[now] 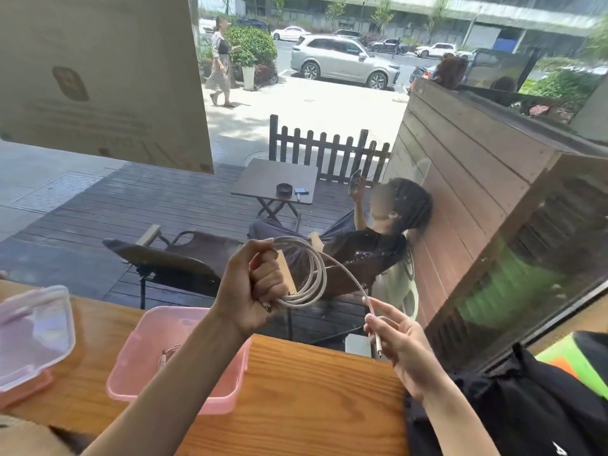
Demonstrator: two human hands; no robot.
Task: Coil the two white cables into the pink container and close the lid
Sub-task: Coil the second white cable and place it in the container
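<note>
Hands raised above a varnished wooden table (pixel 312 390) set against a window. Left hand (pixel 253 291), fingers clenched into a fist, grasps a thin white cable (pixel 317 274) wound into several round loops; the coil hangs out to the right of the fist, in the air. A free length of that cable arcs down and right to the right hand (pixel 399 343), which pinches it near the plug end between thumb and fingertips, the other fingers loosely spread; the plug points downward past the palm. Shallow rectangular pink plastic container (pixel 138 366) sits open on the table below the left forearm, which hides part of it; something pale and coiled lies inside, too obscured to tell what. Clear lid with pink clips (pixel 36 334) rests on the table left of the container, apart from it. Black fabric bag (pixel 526 406) lies at the right end of the table, under the right wrist.
</note>
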